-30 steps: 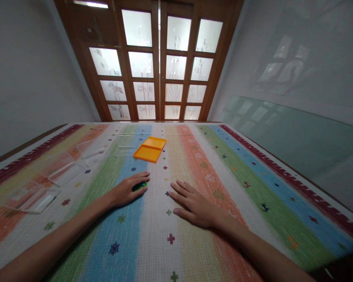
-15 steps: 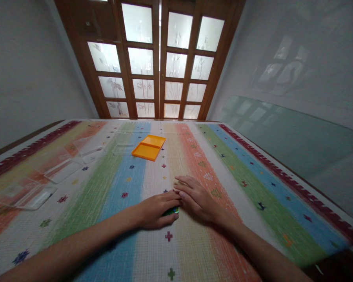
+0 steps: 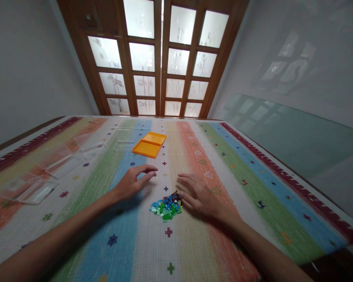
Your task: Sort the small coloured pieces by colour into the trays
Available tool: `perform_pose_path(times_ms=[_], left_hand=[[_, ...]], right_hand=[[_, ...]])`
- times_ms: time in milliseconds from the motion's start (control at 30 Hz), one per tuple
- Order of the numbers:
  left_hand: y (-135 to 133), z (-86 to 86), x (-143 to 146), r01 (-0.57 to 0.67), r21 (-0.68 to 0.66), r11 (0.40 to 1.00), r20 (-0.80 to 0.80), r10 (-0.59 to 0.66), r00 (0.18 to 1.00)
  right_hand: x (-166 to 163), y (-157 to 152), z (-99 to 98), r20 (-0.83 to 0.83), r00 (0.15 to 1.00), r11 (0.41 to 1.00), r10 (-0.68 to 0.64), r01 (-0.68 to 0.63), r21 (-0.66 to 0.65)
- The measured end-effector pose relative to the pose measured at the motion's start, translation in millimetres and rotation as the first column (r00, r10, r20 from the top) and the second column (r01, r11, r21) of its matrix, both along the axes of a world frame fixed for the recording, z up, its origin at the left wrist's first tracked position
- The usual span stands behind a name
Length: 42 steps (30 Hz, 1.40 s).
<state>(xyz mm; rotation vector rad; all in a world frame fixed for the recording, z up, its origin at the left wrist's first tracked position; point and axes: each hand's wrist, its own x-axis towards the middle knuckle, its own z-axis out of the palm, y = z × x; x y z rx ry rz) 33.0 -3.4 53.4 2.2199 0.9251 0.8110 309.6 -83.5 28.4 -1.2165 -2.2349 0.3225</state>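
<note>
A small pile of tiny plastic building bricks (image 3: 166, 207), green, blue, light teal and brown, lies on the striped tablecloth in front of me. My left hand (image 3: 135, 181) hovers up and to the left of the pile, fingers apart and curved, with nothing in it. Just right of the pile is my right hand (image 3: 200, 196), its fingers stretched out and its thumb close to the brown bricks. Whether that thumb touches them I cannot tell. Beyond the hands lies an orange two-part tray (image 3: 148, 149), with nothing visible inside it.
Several clear plastic boxes with open lids stand along the left, among them a near box (image 3: 37, 192), a middle box (image 3: 65, 166) and a far box (image 3: 124, 146). A glass panel (image 3: 294, 133) borders the right side. Wooden doors with frosted panes (image 3: 145, 86) stand behind the table.
My hands were together, covering the bricks. The left hand has lifted away up and to the left, the right has shifted slightly right, and the pile now shows.
</note>
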Motion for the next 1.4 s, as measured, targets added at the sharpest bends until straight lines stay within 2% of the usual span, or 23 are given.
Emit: perform_pose_path(times_ms=[67, 133, 233, 367, 567, 700, 833, 967, 1133, 1267, 1400], left_hand=[[-4, -1.3, -11, 0.02, 0.029, 0.999, -0.069, -0.018, 0.997], [-13, -5.1, -18, 0.114, 0.052, 0.992, -0.173, -0.103, 0.979], [-26, -13.2, -22, 0.24, 0.067, 0.969, -0.311, -0.208, 0.927], [-33, -24.4, -21, 0.29, 0.048, 0.956, -0.339, -0.258, 0.905], [-35, -34.5, -13, 0.258, 0.065, 0.964, -0.215, -0.239, 0.947], [-37, -33.1, -11, 0.221, 0.106, 0.969, -0.174, -0.201, 0.964], [-43, -36.0, -16, 0.095, 0.18, 0.979, -0.182, -0.062, 0.981], [-64, -50.7, -14, -0.004, 0.177, 0.984, -0.209, 0.041, 0.977], [-87, -64.5, 7, 0.021, 0.205, 0.979, -0.356, 0.055, 0.933], [-79, -69.9, 20, 0.025, 0.268, 0.963, -0.376, 0.08, 0.923], [-65, -72.7, 25, 0.069, 0.289, 0.955, -0.313, 0.026, 0.949]], right_hand=[[0, -1, 2.2, 0.038, 0.998, 0.998, 0.048, -0.046, -0.053], [0, -3, 5.4, 0.073, 0.993, 0.99, 0.088, -0.08, -0.114], [0, -5, 9.6, 0.139, 0.987, 0.982, 0.081, -0.055, -0.181], [-2, -4, 8.0, 0.174, 0.98, 0.975, 0.093, -0.055, -0.215], [-13, -1, -2.4, 0.016, 0.99, 0.956, 0.14, -0.13, -0.263], [-13, -1, 3.3, -0.047, 0.984, 0.942, 0.173, -0.179, -0.284], [0, -3, 8.7, 0.012, 0.981, 0.948, 0.193, -0.183, -0.259], [7, -5, 3.0, 0.103, 0.971, 0.933, 0.216, -0.174, -0.314], [-10, -9, 1.5, 0.162, 0.952, 0.907, 0.261, -0.184, -0.379], [-25, -10, 1.9, 0.173, 0.933, 0.905, 0.316, -0.242, -0.349], [-38, -4, -8.5, 0.141, 0.93, 0.921, 0.341, -0.3, -0.248]])
